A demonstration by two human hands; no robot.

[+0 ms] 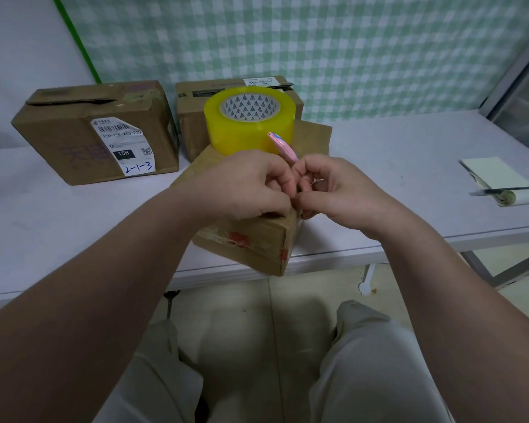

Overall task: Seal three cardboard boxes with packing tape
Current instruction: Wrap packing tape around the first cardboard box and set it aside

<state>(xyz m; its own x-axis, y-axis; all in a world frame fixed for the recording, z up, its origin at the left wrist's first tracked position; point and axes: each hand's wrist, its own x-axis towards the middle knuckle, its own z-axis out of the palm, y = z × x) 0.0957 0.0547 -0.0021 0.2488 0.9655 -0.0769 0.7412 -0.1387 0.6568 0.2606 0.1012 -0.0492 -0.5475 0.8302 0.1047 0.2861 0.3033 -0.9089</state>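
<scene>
Glossy translucent yellow plastic tape roll, centre; matt creased cardboard boxes; smooth pink plastic cutter; smooth pale tabletop.

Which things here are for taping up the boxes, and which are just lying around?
For the job: near box, labelled box, back box, yellow tape roll, pink cutter.
Just lying about: notepad, thin dark stick across it.
</scene>
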